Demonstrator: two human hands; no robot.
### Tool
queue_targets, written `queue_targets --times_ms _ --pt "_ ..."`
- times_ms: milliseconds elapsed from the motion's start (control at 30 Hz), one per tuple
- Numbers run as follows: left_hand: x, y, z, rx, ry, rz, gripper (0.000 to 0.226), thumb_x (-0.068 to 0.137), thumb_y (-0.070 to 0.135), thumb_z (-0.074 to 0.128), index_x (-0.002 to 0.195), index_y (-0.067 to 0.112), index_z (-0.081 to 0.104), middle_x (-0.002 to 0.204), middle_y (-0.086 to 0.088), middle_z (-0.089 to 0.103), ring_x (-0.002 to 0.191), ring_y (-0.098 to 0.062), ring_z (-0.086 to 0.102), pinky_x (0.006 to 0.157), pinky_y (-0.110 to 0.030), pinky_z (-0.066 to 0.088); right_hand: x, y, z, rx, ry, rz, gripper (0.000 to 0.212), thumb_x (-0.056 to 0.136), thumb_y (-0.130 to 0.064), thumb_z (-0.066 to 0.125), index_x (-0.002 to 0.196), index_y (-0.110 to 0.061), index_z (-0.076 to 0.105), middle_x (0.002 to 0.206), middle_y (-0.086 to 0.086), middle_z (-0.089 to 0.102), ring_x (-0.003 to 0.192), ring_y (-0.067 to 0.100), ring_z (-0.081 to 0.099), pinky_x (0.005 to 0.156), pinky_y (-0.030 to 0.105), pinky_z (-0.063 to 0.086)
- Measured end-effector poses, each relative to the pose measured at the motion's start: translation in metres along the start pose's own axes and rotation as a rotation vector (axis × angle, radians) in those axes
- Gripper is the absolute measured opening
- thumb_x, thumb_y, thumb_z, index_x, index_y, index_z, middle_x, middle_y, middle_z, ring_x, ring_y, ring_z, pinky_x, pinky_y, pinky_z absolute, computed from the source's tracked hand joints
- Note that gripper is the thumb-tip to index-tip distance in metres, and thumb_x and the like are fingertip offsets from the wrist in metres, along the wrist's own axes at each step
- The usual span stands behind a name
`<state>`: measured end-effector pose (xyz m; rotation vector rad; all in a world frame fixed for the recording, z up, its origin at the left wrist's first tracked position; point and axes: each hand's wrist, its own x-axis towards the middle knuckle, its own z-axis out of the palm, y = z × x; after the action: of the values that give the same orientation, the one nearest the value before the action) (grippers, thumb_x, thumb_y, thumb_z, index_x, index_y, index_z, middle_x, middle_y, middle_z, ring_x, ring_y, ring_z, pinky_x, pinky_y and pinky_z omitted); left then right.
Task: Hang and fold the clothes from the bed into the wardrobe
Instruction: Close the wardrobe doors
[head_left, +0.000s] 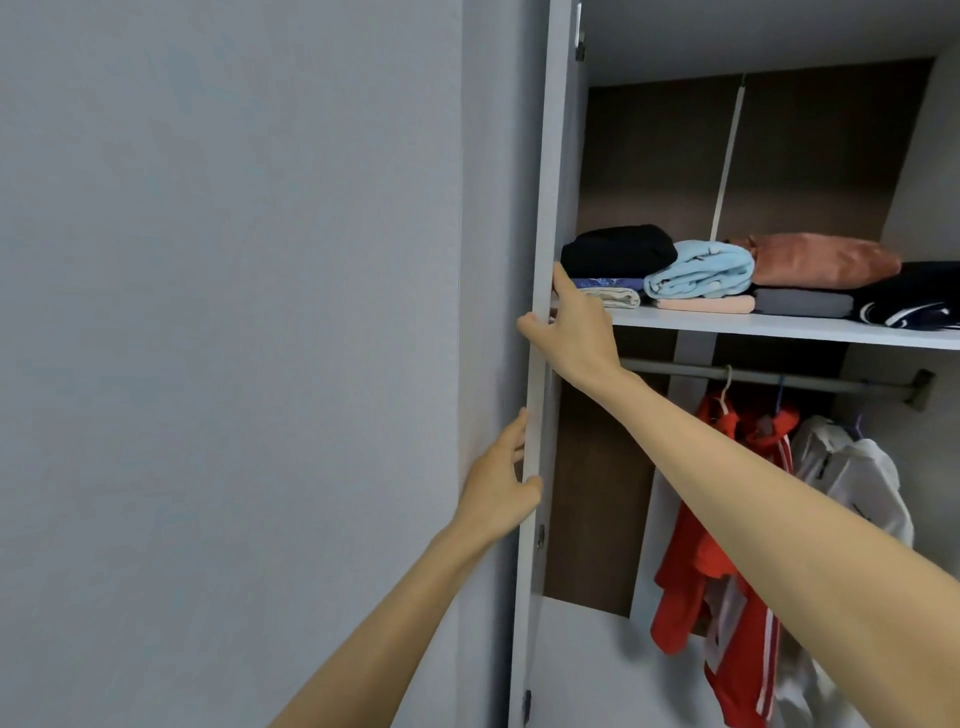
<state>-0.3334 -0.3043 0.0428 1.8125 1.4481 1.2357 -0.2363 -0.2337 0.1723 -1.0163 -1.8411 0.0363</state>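
Observation:
The wardrobe's left door stands open, edge-on to me. My left hand grips its edge low down, thumb on the inner side. Higher up, my right hand holds the same edge, fingers wrapped round it. Folded clothes lie on the white shelf: a black piece, a light blue towel, a rust-coloured piece and a dark one. Under the shelf a red jacket and a white garment hang from the rail.
A plain grey wall fills the left half of the view. The wardrobe's brown back panel shows above the shelf. Door hinges sit on the inner side of the door. The bed is out of view.

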Motion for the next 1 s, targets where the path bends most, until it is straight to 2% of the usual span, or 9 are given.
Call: queue_targets --times_ms 133,200,300,500,633,733,867,933,1000 --pt "0.001 0.002 0.016 -0.053 -0.101 0.042 0.085 0.088 0.001 0.055 0.149 0.040 0.011 0.151 0.011 0.031 0.137 -0.011 0.035 0.102 -0.018 0.036 -0.009 0.015 -0.021 0.019 0.040 -0.057 0.051 0.089 -0.018 0.058 0.138 -0.013 0.043 0.091 0.004 0.066 0.069 0.007 0.058 0.068 0.019 0.054" --pt "0.004 0.002 0.029 -0.068 -0.143 0.069 0.085 0.089 0.002 0.054 0.147 0.045 0.011 0.148 0.016 0.028 0.137 -0.011 0.033 0.107 -0.025 0.037 -0.015 0.026 -0.035 0.035 0.054 -0.080 0.052 0.090 -0.016 0.057 0.140 -0.013 0.044 0.100 0.002 0.068 0.077 0.008 0.061 0.071 0.012 0.050" --pt "0.017 0.005 0.051 -0.082 -0.180 0.111 0.078 0.092 0.004 0.053 0.146 0.048 0.018 0.140 0.021 0.029 0.135 -0.011 0.034 0.107 -0.027 0.038 -0.020 0.046 -0.059 0.067 0.053 -0.078 0.047 0.090 -0.013 0.057 0.136 -0.013 0.050 0.116 0.000 0.067 0.099 0.011 0.063 0.085 0.019 0.052" --pt "0.049 0.015 0.100 0.029 -0.172 0.284 0.077 0.095 0.004 0.046 0.132 0.065 0.020 0.139 0.022 0.030 0.118 0.021 0.028 0.111 -0.018 0.025 -0.018 0.094 -0.108 0.115 0.074 0.011 0.038 0.083 -0.009 0.060 0.121 -0.013 0.063 0.105 -0.017 0.066 0.096 -0.010 0.061 0.082 0.010 0.051" --pt "0.083 0.021 0.137 0.227 -0.164 0.429 0.073 0.096 0.015 0.049 0.142 0.057 0.012 0.158 0.013 0.002 0.143 -0.008 0.017 0.102 -0.015 0.027 -0.015 0.141 -0.132 0.127 0.125 0.057 0.035 0.086 -0.008 0.057 0.121 -0.014 0.061 0.103 -0.016 0.066 0.097 -0.006 0.062 0.081 0.011 0.051" --pt "0.118 0.027 0.169 0.351 -0.119 0.463 0.075 0.094 0.023 0.055 0.148 0.046 0.009 0.158 0.007 -0.018 0.147 -0.016 0.005 0.111 -0.029 0.033 -0.010 0.186 -0.150 0.104 0.166 0.062 0.036 0.091 -0.008 0.053 0.126 -0.015 0.058 0.107 -0.016 0.064 0.091 -0.010 0.062 0.078 0.008 0.049" --pt "0.174 0.038 0.215 0.525 -0.075 0.430 0.096 0.089 0.033 0.064 0.146 0.044 -0.012 0.152 0.002 -0.036 0.144 -0.022 -0.021 0.119 -0.049 0.009 0.011 0.249 -0.172 0.004 0.201 0.068 0.035 0.091 -0.009 0.055 0.125 -0.016 0.061 0.101 -0.011 0.067 0.087 -0.005 0.061 0.074 0.009 0.047" --pt "0.202 0.039 0.237 0.609 -0.027 0.425 0.109 0.084 0.038 0.069 0.141 0.046 -0.025 0.148 0.002 -0.042 0.140 -0.022 -0.031 0.115 -0.053 -0.001 0.025 0.281 -0.180 -0.055 0.181 0.055 0.034 0.090 -0.013 0.058 0.123 -0.017 0.063 0.102 -0.003 0.069 0.096 0.012 0.060 0.084 0.017 0.045" --pt "0.226 0.037 0.255 0.658 0.021 0.427 0.121 0.078 0.041 0.074 0.139 0.045 -0.030 0.146 0.003 -0.045 0.137 -0.022 -0.037 0.114 -0.056 -0.004 0.040 0.312 -0.187 -0.151 0.131 0.033 0.037 0.091 -0.019 0.060 0.128 -0.021 0.060 0.106 0.004 0.066 0.103 0.023 0.052 0.087 0.012 0.033"
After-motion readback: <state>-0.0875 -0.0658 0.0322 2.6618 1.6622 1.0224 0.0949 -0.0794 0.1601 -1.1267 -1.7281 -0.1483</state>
